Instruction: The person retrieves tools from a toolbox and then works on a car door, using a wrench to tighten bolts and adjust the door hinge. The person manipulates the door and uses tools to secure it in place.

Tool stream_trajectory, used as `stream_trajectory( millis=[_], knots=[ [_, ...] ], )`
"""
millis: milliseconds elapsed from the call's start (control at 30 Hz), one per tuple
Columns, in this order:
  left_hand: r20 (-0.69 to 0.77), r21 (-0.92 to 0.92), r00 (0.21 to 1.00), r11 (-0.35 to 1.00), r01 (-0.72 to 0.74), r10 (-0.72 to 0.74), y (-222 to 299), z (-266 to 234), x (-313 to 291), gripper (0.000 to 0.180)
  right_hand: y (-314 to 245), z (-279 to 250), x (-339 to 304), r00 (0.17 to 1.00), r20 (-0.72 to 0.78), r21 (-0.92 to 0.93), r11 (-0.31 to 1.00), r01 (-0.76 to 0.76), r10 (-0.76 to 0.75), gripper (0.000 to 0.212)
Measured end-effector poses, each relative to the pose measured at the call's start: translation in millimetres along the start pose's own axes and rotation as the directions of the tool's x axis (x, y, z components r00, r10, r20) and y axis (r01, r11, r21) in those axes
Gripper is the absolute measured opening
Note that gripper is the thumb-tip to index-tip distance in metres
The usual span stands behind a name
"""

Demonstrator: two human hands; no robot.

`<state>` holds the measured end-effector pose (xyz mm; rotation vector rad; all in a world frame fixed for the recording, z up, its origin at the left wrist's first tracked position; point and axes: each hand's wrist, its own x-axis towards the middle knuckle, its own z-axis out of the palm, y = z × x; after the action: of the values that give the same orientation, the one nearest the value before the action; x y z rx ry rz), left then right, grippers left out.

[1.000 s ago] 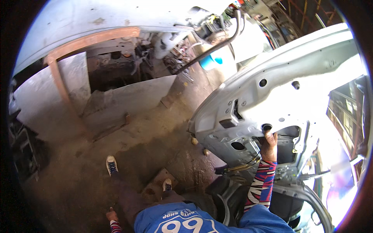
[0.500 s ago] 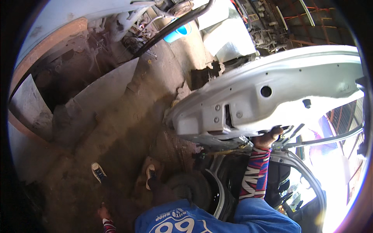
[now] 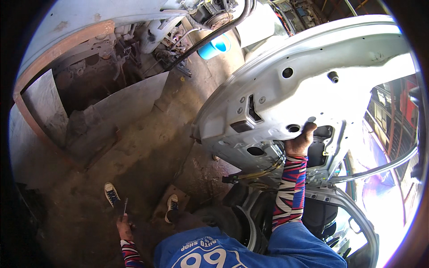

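Observation:
On the right, a silver car door (image 3: 268,100) stands swung out, its bare inner panel turned toward me, with round holes and larger cut-outs. My right hand (image 3: 299,143) is closed on the edge of a cut-out in its lower part; the thumb shows, the other fingers are hidden. Low on the left, my left hand (image 3: 124,228) is closed around a slim metal hand tool (image 3: 126,205) that points upward; its exact kind is too small to make out. Yellowish wiring (image 3: 263,172) hangs along the door's lower side.
The car's door frame (image 3: 357,210) curves at the lower right, beside a dark tyre (image 3: 219,219). A grey car body (image 3: 111,13) with an open wheel arch fills the upper left. Beyond stands a blue bucket (image 3: 212,49) near a dark bar (image 3: 210,38). My shoes (image 3: 111,194) are on the stained floor.
The door has tilted, showing more of its inner panel and lower cut-outs. My right hand stays on it. My left hand has risen into view, showing the slim tool.

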<state>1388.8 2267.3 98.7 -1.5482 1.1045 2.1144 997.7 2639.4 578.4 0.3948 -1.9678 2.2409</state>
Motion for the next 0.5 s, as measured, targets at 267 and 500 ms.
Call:
stream_trajectory(
  millis=[267,500],
  knots=[
    [-0.044,-0.020,0.983,0.984,0.176,-0.177,23.2,29.7,-21.6,0.037,5.4,9.2,1.4,0.986,-0.154,-0.120,0.992,0.043,-0.062,0.075],
    [-0.046,-0.015,0.965,0.966,0.260,-0.260,17.3,2.1,-19.9,0.048,0.3,33.5,-5.2,0.958,-0.285,-0.189,0.981,-0.042,-0.014,0.081]
  ],
)
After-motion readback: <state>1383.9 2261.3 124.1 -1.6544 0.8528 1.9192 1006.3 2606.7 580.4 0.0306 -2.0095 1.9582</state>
